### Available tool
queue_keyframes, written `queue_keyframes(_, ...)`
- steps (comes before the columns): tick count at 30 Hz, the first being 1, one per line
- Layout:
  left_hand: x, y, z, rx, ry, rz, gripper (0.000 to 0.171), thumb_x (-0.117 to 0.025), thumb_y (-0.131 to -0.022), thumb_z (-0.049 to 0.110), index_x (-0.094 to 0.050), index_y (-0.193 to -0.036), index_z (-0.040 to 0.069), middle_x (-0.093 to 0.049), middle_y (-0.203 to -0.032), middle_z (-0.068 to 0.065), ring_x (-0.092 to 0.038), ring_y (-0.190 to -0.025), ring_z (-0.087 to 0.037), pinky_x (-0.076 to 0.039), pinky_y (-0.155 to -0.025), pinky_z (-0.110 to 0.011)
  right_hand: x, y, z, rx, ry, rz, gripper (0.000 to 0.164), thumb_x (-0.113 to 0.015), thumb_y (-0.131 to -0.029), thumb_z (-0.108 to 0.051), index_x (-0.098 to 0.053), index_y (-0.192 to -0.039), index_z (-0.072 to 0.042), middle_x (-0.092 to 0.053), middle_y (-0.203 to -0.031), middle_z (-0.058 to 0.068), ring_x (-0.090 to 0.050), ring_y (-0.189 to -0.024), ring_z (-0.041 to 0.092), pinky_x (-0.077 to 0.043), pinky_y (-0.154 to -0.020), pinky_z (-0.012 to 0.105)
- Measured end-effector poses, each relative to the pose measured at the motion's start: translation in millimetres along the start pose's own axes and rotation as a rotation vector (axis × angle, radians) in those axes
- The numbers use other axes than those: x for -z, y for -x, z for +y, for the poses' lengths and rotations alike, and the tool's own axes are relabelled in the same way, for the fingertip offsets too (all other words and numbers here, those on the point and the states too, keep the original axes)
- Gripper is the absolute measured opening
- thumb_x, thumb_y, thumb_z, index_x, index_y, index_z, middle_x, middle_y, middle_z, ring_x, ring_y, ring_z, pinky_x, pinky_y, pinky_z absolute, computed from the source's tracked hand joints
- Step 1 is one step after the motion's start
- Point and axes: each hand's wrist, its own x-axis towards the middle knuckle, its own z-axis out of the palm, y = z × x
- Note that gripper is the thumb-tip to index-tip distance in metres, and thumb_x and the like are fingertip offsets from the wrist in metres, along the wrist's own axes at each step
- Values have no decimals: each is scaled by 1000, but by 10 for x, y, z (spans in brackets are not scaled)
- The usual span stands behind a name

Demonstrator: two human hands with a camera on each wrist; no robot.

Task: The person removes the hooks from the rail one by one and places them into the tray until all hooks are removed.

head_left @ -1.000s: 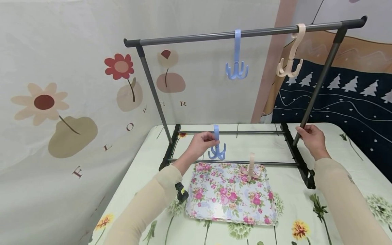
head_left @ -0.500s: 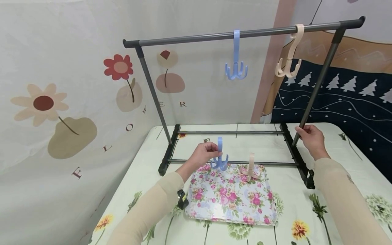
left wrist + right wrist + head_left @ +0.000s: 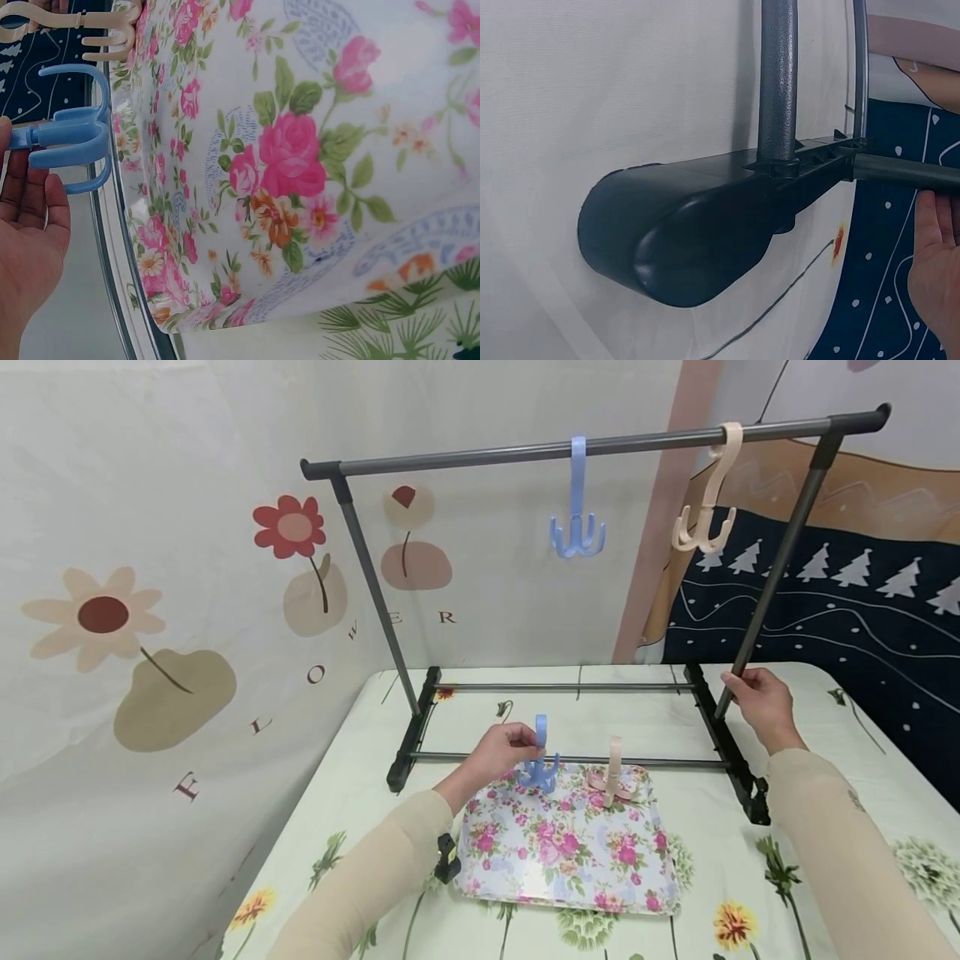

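My left hand pinches the stem of a blue multi-prong hook, held upright over the back left of a floral tray. The left wrist view shows the blue hook close to the tray's rim, its prongs spread. A beige hook stands on the tray, right of the blue one. My right hand grips the lower part of the right upright of a dark metal rack. In the right wrist view, fingers touch that pole.
From the rack's top bar hang another blue hook and another beige hook. The rack's black feet and lower bars lie behind the tray on a flowered tablecloth. Printed curtains stand behind.
My left hand has lowered the blue hook from above the rack's base, toward me, to the tray's back edge. The right hand keeps its grip on the upright.
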Motion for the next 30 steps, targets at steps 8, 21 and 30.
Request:
queue_keyframes(8,-30,-5,-40,12,-26,-6,9,-72,-92,14,-70,-95,6,-67,-90,-2,-63,-85,-15,-52,-83,-46,-20,-20,10,23,34,-29,45,-52,-99,-52,-55,-116,-10,-54,-112,5,-54,-98,10,-45,-103,46)
queue_keyframes(21,-30,41,-63,-17,-80,-58,9,-70,-92,8,-70,-100,5,-68,-91,0,-64,-86,-13,-54,-81,-35,2,-94,94,-7,1,-22,43,-62,-93,-54,-58,-112,-15,-56,-102,-5,-55,-96,9,-50,-96,32)
queue_keyframes(30,89,76,-116,10,-64,-46,22,-72,-91,11,-68,-111,4,-67,-99,-2,-63,-91,-16,-54,-80,-37,6,-75,119,9,6,-20,47,-60,-91,-61,-57,-109,-17,-56,-101,-7,-55,-94,5,-49,-99,38)
